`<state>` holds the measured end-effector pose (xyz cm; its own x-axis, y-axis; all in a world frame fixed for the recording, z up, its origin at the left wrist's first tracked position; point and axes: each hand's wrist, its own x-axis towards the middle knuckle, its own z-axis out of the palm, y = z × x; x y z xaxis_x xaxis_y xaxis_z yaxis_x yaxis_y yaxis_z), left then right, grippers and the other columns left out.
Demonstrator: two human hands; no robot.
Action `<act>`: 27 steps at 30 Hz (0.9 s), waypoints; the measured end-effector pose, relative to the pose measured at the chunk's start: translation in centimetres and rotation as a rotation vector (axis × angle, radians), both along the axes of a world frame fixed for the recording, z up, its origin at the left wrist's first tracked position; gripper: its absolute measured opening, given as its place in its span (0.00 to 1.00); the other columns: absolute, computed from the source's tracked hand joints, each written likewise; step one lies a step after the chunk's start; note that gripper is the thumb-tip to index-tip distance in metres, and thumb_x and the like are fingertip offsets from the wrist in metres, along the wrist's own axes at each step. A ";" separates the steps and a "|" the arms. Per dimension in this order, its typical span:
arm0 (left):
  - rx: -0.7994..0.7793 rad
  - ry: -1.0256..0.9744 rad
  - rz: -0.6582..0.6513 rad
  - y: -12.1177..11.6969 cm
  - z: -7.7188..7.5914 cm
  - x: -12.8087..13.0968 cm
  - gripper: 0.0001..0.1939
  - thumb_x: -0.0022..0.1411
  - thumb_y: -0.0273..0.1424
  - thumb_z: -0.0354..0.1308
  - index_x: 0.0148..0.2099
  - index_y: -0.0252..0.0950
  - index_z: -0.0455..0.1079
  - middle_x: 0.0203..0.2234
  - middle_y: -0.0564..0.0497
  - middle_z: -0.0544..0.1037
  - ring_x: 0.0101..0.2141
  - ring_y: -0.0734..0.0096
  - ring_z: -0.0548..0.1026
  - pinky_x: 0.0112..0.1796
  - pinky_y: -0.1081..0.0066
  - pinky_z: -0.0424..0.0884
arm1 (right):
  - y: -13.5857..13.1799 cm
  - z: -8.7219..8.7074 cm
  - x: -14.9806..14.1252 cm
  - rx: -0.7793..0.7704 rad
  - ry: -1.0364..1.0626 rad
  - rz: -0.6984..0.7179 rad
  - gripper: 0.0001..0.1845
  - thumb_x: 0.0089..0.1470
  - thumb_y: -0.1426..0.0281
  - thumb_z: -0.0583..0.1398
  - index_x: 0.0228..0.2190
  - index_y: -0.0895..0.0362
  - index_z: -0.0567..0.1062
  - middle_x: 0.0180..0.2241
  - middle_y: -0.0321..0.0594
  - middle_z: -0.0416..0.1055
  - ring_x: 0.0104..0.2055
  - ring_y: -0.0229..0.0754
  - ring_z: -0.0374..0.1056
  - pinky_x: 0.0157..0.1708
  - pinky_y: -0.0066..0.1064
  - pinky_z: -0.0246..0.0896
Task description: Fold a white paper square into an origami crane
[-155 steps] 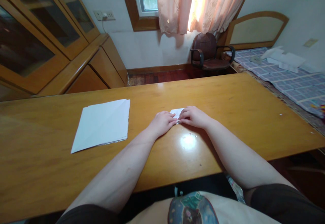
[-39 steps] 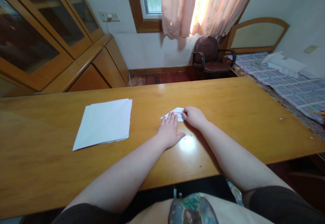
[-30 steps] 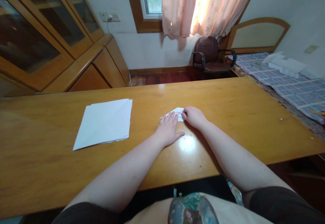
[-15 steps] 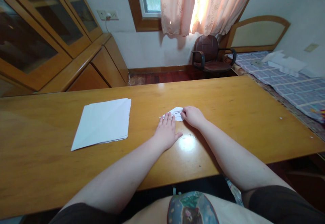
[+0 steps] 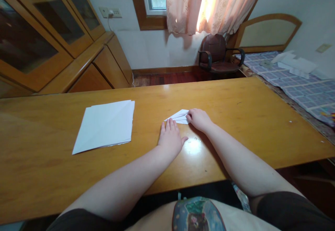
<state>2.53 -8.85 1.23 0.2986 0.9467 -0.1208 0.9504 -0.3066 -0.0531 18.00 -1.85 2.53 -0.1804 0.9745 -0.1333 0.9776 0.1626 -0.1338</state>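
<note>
A small piece of folded white paper (image 5: 180, 116) lies on the wooden table, pointed at its left end and creased along its length. My left hand (image 5: 170, 136) rests flat with fingers stretched out, their tips at the paper's lower left edge and the thumb spread to the right. Curled around the paper's right end is my right hand (image 5: 199, 119), its fingers closed on it. That end of the paper is hidden under the fingers.
A stack of white paper sheets (image 5: 106, 126) sits to the left on the table (image 5: 146, 164). Beyond the table stand a brown armchair (image 5: 214, 54) and a wooden cabinet (image 5: 112, 61). A bed (image 5: 295, 84) is at the right, with white papers on it.
My left hand has slid slightly left and down along the folded paper, uncovering more of its pointed end. My right hand stays at the right end.
</note>
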 end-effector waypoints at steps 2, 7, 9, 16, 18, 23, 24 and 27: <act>0.001 -0.003 0.000 -0.1 0.1 0.1 0.44 0.60 0.52 0.48 0.66 0.23 0.50 0.64 0.31 0.52 0.64 0.49 0.49 0.62 0.53 0.42 | 0.0 0.0 0.0 -0.001 0.002 0.003 0.18 0.60 0.65 0.49 0.38 0.58 0.76 0.41 0.48 0.74 0.43 0.46 0.69 0.41 0.31 0.57; -0.008 -0.015 -0.012 0.1 0.0 0.2 0.48 0.58 0.55 0.48 0.65 0.19 0.50 0.63 0.28 0.52 0.64 0.46 0.48 0.63 0.54 0.40 | 0.0 -0.1 0.0 0.004 0.000 0.002 0.18 0.60 0.65 0.49 0.37 0.58 0.76 0.40 0.48 0.75 0.42 0.46 0.69 0.40 0.31 0.57; -0.008 -0.011 -0.018 0.2 -0.2 0.1 0.48 0.58 0.56 0.47 0.66 0.19 0.50 0.64 0.29 0.51 0.64 0.46 0.48 0.62 0.53 0.40 | 0.0 -0.1 0.0 0.006 -0.007 0.004 0.18 0.60 0.65 0.49 0.37 0.58 0.76 0.41 0.48 0.75 0.42 0.47 0.69 0.41 0.32 0.58; -0.040 -0.023 -0.023 0.4 -0.1 0.0 0.48 0.59 0.56 0.45 0.66 0.20 0.48 0.64 0.29 0.49 0.65 0.47 0.45 0.62 0.52 0.38 | 0.0 -0.2 0.0 0.009 -0.019 0.015 0.18 0.60 0.65 0.48 0.36 0.58 0.76 0.40 0.48 0.75 0.42 0.47 0.69 0.40 0.32 0.58; -0.050 -0.013 -0.024 0.4 0.0 0.0 0.48 0.60 0.56 0.44 0.67 0.20 0.47 0.65 0.29 0.48 0.65 0.46 0.45 0.62 0.51 0.38 | 0.0 -0.2 0.0 0.004 -0.019 0.019 0.18 0.60 0.65 0.48 0.36 0.58 0.76 0.40 0.48 0.74 0.42 0.46 0.69 0.41 0.32 0.58; -0.067 0.002 -0.019 0.6 0.1 0.1 0.48 0.60 0.56 0.41 0.67 0.22 0.45 0.65 0.29 0.48 0.65 0.44 0.44 0.61 0.44 0.36 | 0.0 -0.2 0.0 0.010 -0.025 0.015 0.18 0.60 0.65 0.48 0.37 0.58 0.75 0.41 0.47 0.74 0.42 0.46 0.69 0.40 0.32 0.57; -0.073 0.001 -0.017 0.6 0.1 0.1 0.48 0.60 0.56 0.41 0.67 0.22 0.45 0.65 0.30 0.48 0.65 0.43 0.43 0.60 0.42 0.36 | 0.0 -0.2 0.0 0.013 -0.025 0.013 0.18 0.60 0.65 0.48 0.37 0.58 0.75 0.41 0.47 0.74 0.42 0.46 0.69 0.40 0.31 0.57; -0.089 -0.004 -0.008 0.7 0.2 0.0 0.48 0.59 0.57 0.41 0.68 0.24 0.44 0.66 0.32 0.46 0.65 0.41 0.42 0.58 0.36 0.35 | 0.1 -0.2 0.0 0.015 -0.024 0.013 0.17 0.60 0.65 0.48 0.36 0.58 0.75 0.40 0.46 0.74 0.42 0.46 0.69 0.39 0.31 0.57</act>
<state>2.58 -8.17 1.42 0.3066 0.9298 -0.2036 0.9481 -0.3174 -0.0217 18.05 -1.80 2.30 -0.1898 0.9741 -0.1229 0.9783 0.1770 -0.1079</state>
